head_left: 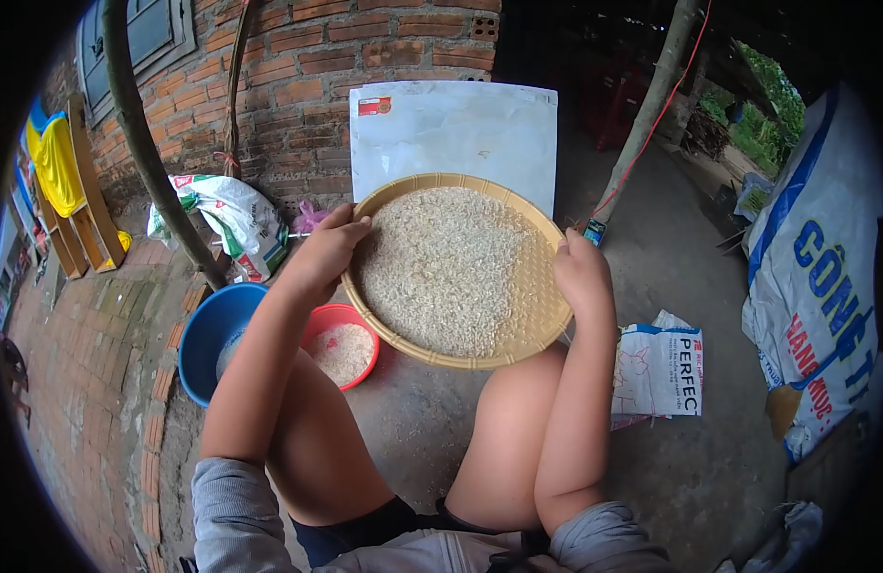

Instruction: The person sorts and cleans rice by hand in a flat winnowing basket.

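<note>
A round woven bamboo winnowing tray (542, 310) is held up in front of me, above my knees. Pale grain (441, 267), which looks like rice, covers most of it, and bare weave shows along the right side. My left hand (329, 250) grips the rim at the upper left, thumb on top. On the right edge, my right hand (583, 272) is closed round the rim. Below and left of the tray stands a red basin (372, 374) with more pale grain in it. A larger blue basin (195, 349) sits beside it, partly hidden behind my left forearm.
A white board (451, 129) leans against the brick wall (298, 76) ahead. Wooden poles (651, 105) rise on both sides. A printed sack (661, 368) lies at the right, near a big white sack (814, 277). Another sack (236, 220) lies at the left.
</note>
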A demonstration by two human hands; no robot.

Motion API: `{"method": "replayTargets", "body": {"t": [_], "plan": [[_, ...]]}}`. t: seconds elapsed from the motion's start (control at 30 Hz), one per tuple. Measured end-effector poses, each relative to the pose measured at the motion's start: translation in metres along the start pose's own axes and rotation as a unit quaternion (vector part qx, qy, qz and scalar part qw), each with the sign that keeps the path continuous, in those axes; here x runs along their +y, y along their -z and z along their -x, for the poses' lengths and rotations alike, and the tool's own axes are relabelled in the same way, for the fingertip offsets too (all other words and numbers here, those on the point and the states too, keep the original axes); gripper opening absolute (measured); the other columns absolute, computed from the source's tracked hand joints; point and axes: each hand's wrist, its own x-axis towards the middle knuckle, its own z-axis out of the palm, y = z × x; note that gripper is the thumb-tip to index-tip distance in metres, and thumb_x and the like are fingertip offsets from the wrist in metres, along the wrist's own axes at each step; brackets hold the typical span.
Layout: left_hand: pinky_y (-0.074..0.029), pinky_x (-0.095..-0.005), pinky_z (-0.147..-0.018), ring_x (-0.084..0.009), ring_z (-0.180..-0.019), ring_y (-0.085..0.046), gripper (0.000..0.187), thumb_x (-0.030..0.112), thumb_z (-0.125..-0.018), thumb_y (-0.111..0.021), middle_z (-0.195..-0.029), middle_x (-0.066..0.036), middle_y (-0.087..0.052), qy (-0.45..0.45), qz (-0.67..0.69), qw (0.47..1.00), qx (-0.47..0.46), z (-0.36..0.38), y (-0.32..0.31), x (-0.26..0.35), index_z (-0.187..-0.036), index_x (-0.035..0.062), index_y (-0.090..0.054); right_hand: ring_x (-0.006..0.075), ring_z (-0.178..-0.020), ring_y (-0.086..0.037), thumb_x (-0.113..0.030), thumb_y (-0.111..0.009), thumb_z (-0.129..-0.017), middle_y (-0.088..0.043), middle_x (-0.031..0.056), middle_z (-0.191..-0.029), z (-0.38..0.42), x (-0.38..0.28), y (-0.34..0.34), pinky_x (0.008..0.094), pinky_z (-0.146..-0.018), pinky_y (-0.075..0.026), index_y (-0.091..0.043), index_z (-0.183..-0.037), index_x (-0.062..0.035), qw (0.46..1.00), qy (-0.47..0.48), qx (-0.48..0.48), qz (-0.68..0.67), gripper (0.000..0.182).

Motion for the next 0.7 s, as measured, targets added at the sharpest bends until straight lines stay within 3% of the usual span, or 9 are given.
{"method": "replayTargets", "body": {"t": [0.1,0.17,0.27,0.4,0.47,0.53,0.6,0.63,0.7], "plan": [[-0.052,-0.0272,-0.074,-0.0192,-0.087,-0.063,0.047,0.016,-0.089,-0.053,-0.109,-0.016,-0.060,0.030,0.051,0.997,-0.046,-0.019,0.041,-0.006,-0.131,-0.0019,-0.042,0.0386,-0.090,-0.060,-0.011,-0.040,-0.083,-0.061,0.0276,-0.097,0.030,-0.040,-0.006,0.0419,-0.082,-0.046,-0.037,-0.126,0.0154,0.996,0.078,-0.007,0.043,0.051],[-0.053,-0.0286,-0.068,-0.0183,-0.076,-0.064,0.033,0.014,-0.089,-0.050,-0.097,-0.013,-0.062,0.056,-0.046,0.997,0.010,-0.030,0.059,-0.010,-0.118,-0.0024,-0.052,0.0400,-0.088,-0.060,-0.013,-0.039,-0.083,-0.060,0.0314,-0.091,0.041,-0.059,-0.012,0.0418,-0.081,-0.047,-0.030,-0.129,0.0172,0.994,0.074,-0.072,0.031,0.055],[-0.053,-0.0280,-0.067,-0.0165,-0.078,-0.063,0.032,0.011,-0.088,-0.049,-0.095,-0.012,-0.062,0.035,0.015,0.999,0.012,-0.019,0.050,-0.007,-0.117,-0.0040,-0.051,0.0386,-0.087,-0.061,-0.014,-0.040,-0.084,-0.060,0.0310,-0.093,0.015,-0.027,-0.023,0.0410,-0.079,-0.047,-0.024,-0.133,0.0147,0.994,0.035,-0.105,0.009,0.059],[-0.052,-0.0282,-0.069,-0.0152,-0.081,-0.061,0.036,0.012,-0.091,-0.047,-0.101,-0.012,-0.060,0.050,-0.037,0.998,-0.004,-0.019,0.045,-0.018,-0.124,-0.0023,-0.045,0.0312,-0.073,-0.065,-0.007,-0.042,-0.079,-0.061,0.0284,-0.088,-0.016,-0.026,-0.014,0.0370,-0.063,-0.051,-0.052,-0.105,0.0123,0.989,0.076,-0.128,-0.001,0.034],[-0.052,-0.0289,-0.073,-0.0162,-0.086,-0.061,0.042,0.013,-0.091,-0.048,-0.106,-0.013,-0.059,0.044,-0.069,0.997,-0.009,-0.031,0.050,-0.028,-0.129,-0.0025,-0.041,0.0289,-0.069,-0.065,-0.007,-0.042,-0.078,-0.062,0.0259,-0.085,-0.028,-0.044,-0.004,0.0363,-0.059,-0.052,-0.052,-0.105,0.0117,0.981,0.059,-0.184,0.030,0.034],[-0.052,-0.0280,-0.062,-0.0155,-0.074,-0.060,0.024,0.012,-0.091,-0.045,-0.090,-0.008,-0.057,0.053,-0.039,0.998,0.018,-0.047,0.056,-0.028,-0.111,0.0005,-0.051,0.0266,-0.065,-0.065,-0.006,-0.042,-0.078,-0.063,0.0234,-0.083,-0.055,-0.055,-0.001,0.0357,-0.055,-0.052,-0.053,-0.105,0.0112,0.968,0.042,-0.241,0.058,0.034],[-0.053,-0.0296,-0.060,-0.0167,-0.073,-0.060,0.025,0.013,-0.091,-0.045,-0.090,-0.008,-0.057,0.062,-0.075,0.995,0.016,-0.067,0.059,-0.027,-0.111,0.0010,-0.050,0.0243,-0.064,-0.065,-0.006,-0.043,-0.078,-0.064,0.0190,-0.082,-0.097,-0.043,-0.022,0.0363,-0.054,-0.053,-0.056,-0.108,0.0044,0.941,-0.004,-0.339,-0.016,0.033],[-0.054,-0.0312,-0.058,-0.0179,-0.073,-0.059,0.025,0.014,-0.091,-0.045,-0.090,-0.008,-0.056,0.071,-0.109,0.991,0.015,-0.077,0.060,-0.030,-0.112,0.0016,-0.049,0.0243,-0.064,-0.065,-0.006,-0.043,-0.078,-0.064,0.0190,-0.082,-0.104,-0.034,-0.032,0.0363,-0.054,-0.053,-0.056,-0.108,0.0044,0.940,-0.006,-0.341,-0.013,0.033],[-0.055,-0.0328,-0.053,-0.0189,-0.074,-0.060,0.027,0.017,-0.091,-0.045,-0.091,-0.009,-0.056,0.085,-0.133,0.987,0.015,-0.095,0.052,-0.048,-0.115,0.0037,-0.047,0.0240,-0.063,-0.065,-0.008,-0.045,-0.080,-0.064,0.0171,-0.083,-0.116,-0.014,-0.053,0.0369,-0.055,-0.054,-0.058,-0.109,-0.0029,0.952,-0.023,-0.245,-0.183,0.032]]}}
